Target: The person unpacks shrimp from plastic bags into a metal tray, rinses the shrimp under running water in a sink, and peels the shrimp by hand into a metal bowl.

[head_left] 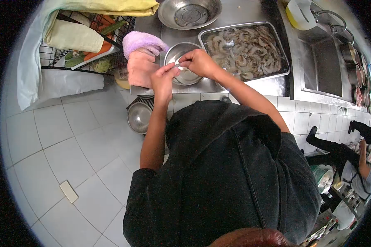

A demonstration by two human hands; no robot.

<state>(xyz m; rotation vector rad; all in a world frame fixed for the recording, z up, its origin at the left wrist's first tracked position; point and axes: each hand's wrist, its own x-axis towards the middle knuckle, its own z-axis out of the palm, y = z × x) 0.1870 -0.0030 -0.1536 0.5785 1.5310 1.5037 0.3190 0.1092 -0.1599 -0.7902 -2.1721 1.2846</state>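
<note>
Over a round metal bowl (178,50), my left hand (165,80) and my right hand (198,64) meet with fingertips pinched together. Between them is a small greyish shrimp (177,65), mostly hidden by the fingers. A few pale pieces that look like peeled shrimp lie in the bowl's bottom. Close by on the right, a rectangular metal tray (245,25) holds many raw grey shrimp (251,49) in liquid. Left of the bowl are a purple towel (142,43) and a pink cloth (141,70), the latter near my left wrist.
A perforated metal basin (189,14) stands behind the bowl. On the right is a sink (319,61) with a tap (337,26) and a yellow-and-white container (301,15). Wire baskets of vegetables (99,45) stand left. Below is another metal bowl (139,117). A person (354,164) is at far right.
</note>
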